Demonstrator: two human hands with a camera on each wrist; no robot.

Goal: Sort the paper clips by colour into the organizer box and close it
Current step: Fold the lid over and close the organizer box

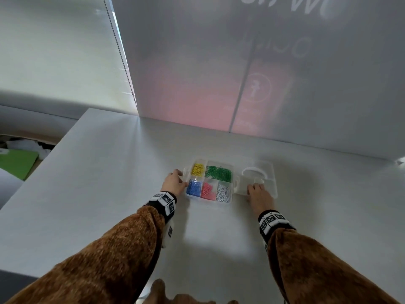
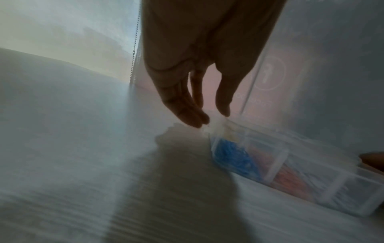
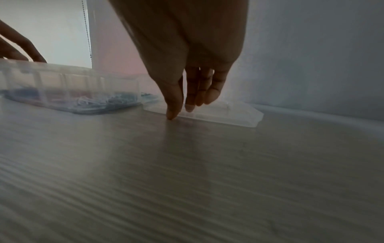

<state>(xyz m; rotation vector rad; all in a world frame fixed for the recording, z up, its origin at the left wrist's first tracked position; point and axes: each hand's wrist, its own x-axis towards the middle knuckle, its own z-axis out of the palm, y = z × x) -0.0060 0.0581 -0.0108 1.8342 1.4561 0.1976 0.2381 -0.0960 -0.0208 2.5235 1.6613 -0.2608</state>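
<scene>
Head view: clear plastic organizer box (image 1: 209,199) sits open mid-table (image 1: 109,172), clips sorted — yellow (image 1: 198,168), green (image 1: 219,172), blue (image 1: 194,188), pink (image 1: 207,191), white (image 1: 224,193). Lid (image 1: 266,172) lies flat beside it, to the right. Left hand (image 1: 174,182) rests against the box's left end, probably steadying it. Right hand (image 1: 258,194) rests on the lid's near edge, likely to swing it shut.

Left wrist view: fingers (image 2: 187,113) straight, relaxed, grasping nothing, at the box corner.

Right wrist view: fingertips (image 3: 172,113) touch the thin translucent lid's rim; whether they grasp it, cannot tell.
</scene>
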